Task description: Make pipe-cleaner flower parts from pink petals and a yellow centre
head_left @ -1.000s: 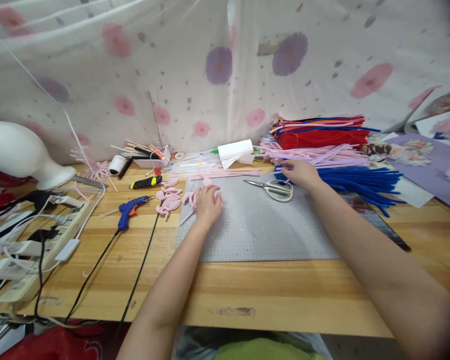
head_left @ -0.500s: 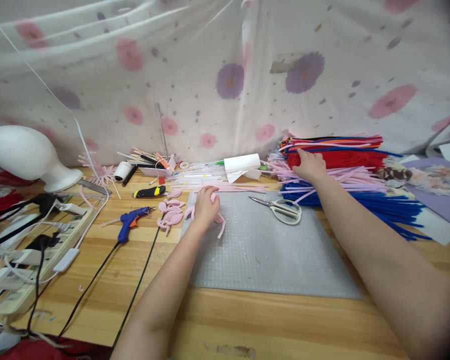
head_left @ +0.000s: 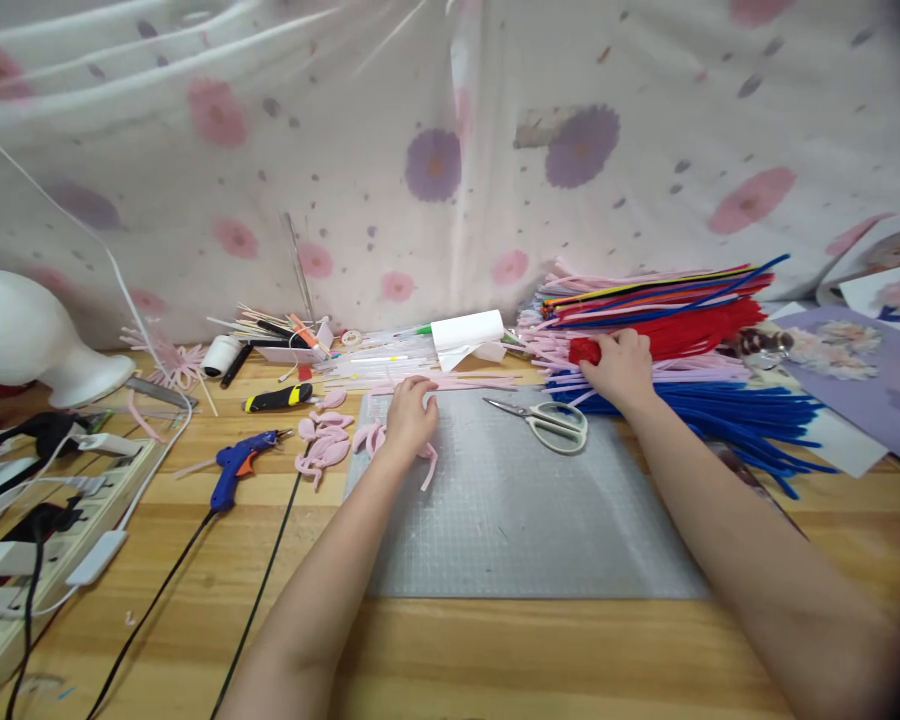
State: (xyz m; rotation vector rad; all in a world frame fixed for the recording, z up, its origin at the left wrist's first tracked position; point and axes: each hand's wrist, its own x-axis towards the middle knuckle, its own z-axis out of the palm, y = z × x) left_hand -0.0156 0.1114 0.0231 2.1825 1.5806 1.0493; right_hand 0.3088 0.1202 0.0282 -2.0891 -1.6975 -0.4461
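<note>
My right hand (head_left: pixel 622 368) is closed round the end of a bundle of red pipe cleaners (head_left: pixel 690 330), whose red tips (head_left: pixel 585 351) poke out past the fingers. Pink pipe cleaners (head_left: pixel 544 342) and blue pipe cleaners (head_left: pixel 727 415) lie around and below that hand. Over the upper left of the grey cutting mat (head_left: pixel 525 530), my left hand (head_left: pixel 412 415) is loosely open, fingers bent. Pink bent pieces (head_left: pixel 429 468) show at both sides of it, partly hidden underneath. Scissors (head_left: pixel 551 422) lie on the mat between the hands.
Left of the mat are pink leaf-shaped pieces (head_left: pixel 326 445), a blue glue gun (head_left: pixel 232 468), a black-yellow handled tool (head_left: pixel 277 397) and a power strip (head_left: pixel 112 520) with cables. A white foam head (head_left: pixel 30 330) and a paper roll (head_left: pixel 466 328) stand farther back.
My right hand has closed on the red bundle, and its red tips now stick out past my fingers. The left hand stays over the mat. The view has shifted slightly right.
</note>
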